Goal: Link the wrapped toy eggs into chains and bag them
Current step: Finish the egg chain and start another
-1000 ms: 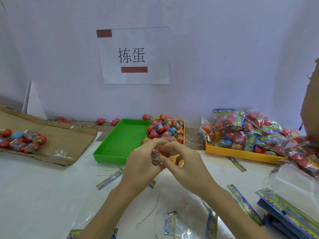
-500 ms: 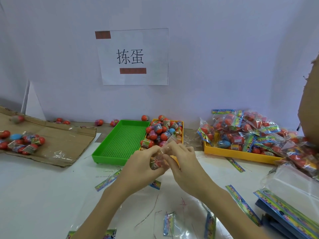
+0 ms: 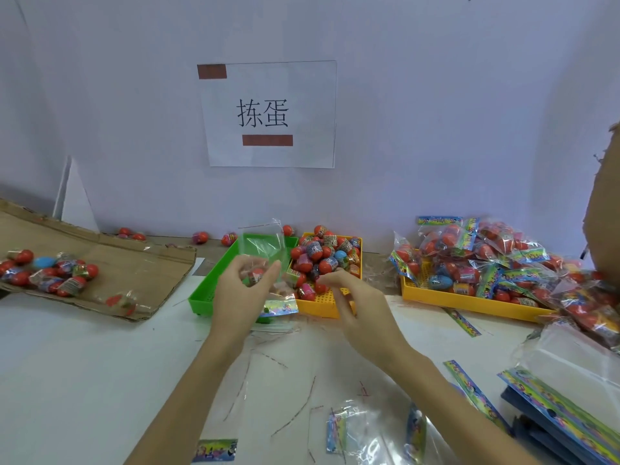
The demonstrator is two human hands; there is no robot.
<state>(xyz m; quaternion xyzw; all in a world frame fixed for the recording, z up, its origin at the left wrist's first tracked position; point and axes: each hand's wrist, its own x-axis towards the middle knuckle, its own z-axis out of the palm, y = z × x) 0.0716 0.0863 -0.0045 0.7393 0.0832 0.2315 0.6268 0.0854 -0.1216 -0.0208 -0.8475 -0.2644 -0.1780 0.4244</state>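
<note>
up front, left hand (image 3: 240,297) curled round a wrapped toy egg (image 3: 256,275) inside a clear bag (image 3: 265,250), bag mouth standing upright above the fingers, printed header hanging below. right hand (image 3: 352,308) just beside, fingers loosely bent, gripping nothing. both raised over the near edges of a green tray (image 3: 204,297) and a yellow tray (image 3: 322,305) piled with loose eggs (image 3: 323,256). further right, bagged eggs (image 3: 476,260) heaped on a second yellow tray (image 3: 453,300). more eggs lying on cardboard (image 3: 134,263) at left.
</note>
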